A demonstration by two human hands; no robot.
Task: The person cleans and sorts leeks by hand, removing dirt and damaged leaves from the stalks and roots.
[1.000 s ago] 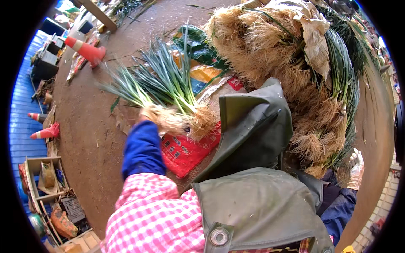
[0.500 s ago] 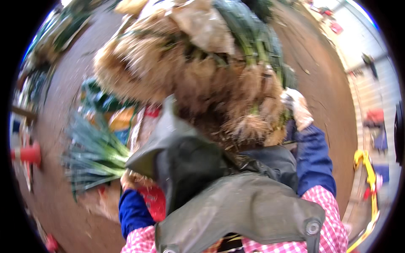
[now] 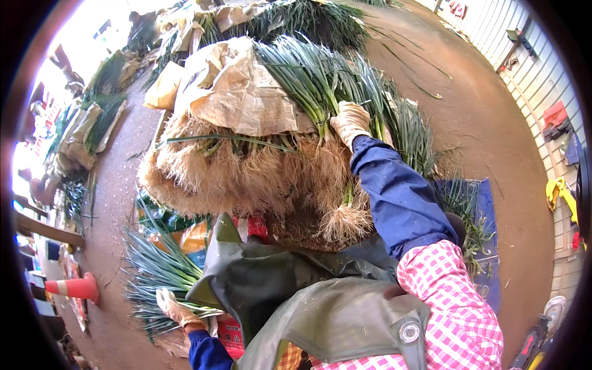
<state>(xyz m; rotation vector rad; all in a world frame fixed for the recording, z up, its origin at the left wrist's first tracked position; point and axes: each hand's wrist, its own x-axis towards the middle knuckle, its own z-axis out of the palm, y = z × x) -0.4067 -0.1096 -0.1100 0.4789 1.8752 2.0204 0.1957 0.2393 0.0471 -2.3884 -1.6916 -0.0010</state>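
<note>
In front of me lies a big heap of green onions with shaggy tan roots (image 3: 246, 169) facing me and long green leaves (image 3: 302, 74) pointing away. My right hand (image 3: 352, 123), in a pale glove, reaches over the heap with its fingers closed on green onion stalks near the white stems. One green onion (image 3: 346, 225) hangs roots-down at the heap's near edge. To my left is a smaller bunch of green onions (image 3: 163, 265), leaves to the left. My gloved left hand (image 3: 176, 308) lies on its near side, fingers stretched out; its underside is hidden.
Tan sacking (image 3: 243, 92) covers part of the heap. My dark green apron (image 3: 271, 271) spreads over my lap. A blue mat (image 3: 487, 216) with loose leaves lies right. An orange cone (image 3: 77, 287) stands left. More bundles (image 3: 296, 21) lie beyond the heap, near a pale ribbed wall (image 3: 542, 68).
My right hand has moved from the heap's right side up and inward onto the stalks. My left hand has loosened from the smaller bunch's stem ends. The view has shifted.
</note>
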